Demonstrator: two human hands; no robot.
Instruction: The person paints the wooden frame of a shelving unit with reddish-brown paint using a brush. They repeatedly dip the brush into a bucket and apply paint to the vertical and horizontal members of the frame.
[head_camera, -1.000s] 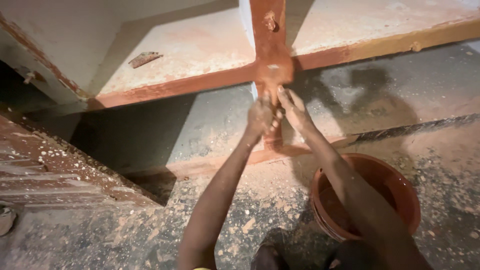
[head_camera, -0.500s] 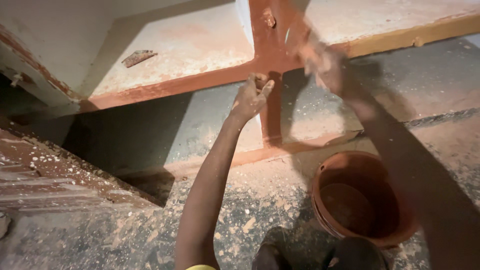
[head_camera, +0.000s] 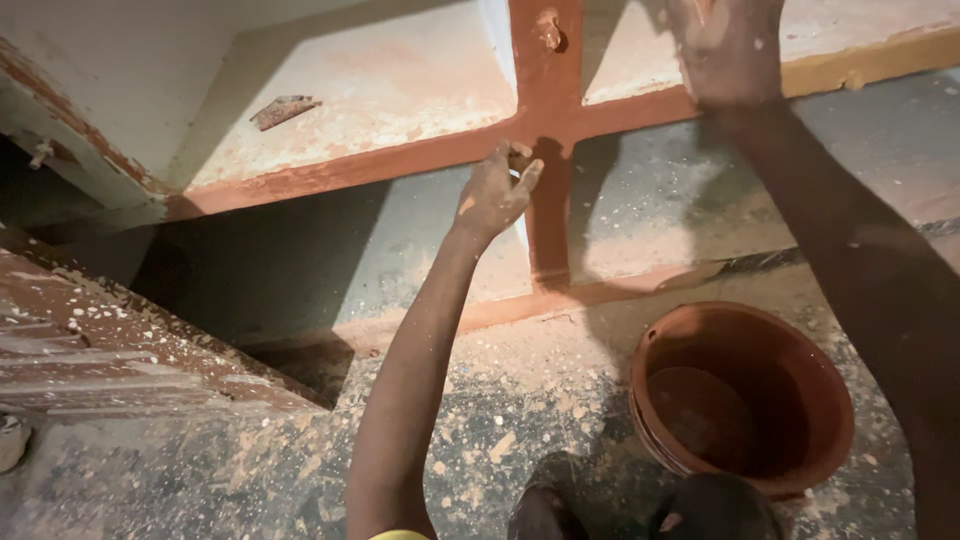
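Left hand (head_camera: 497, 190) is up at the crossing of the red-brown frame (head_camera: 545, 120), fingers curled against the horizontal bar just left of the upright post, pinching something small and pale at the fingertips; what it is, too small to tell. Right hand (head_camera: 728, 50) is higher, planted on the same horizontal bar right of the post, at the top edge of view. Its fingers are cut off there, so I cannot tell whether they grip or lie flat.

Around them: a round terracotta-coloured bucket (head_camera: 745, 400) stands on the floor below the right forearm, near the frame's lower rail, smeared inside with red-brown. A small rusty scrap (head_camera: 285, 110) lies on the pale panel (head_camera: 390, 90) behind the frame, toward its upper left corner. A red-brown stepped slab (head_camera: 110, 340), speckled white, fills the left side. Nothing stands between either hand and the bar.

The concrete floor (head_camera: 250, 480) is grey, littered with pale flecks and dust. Light is dim, and deep shadow sits under the panel.
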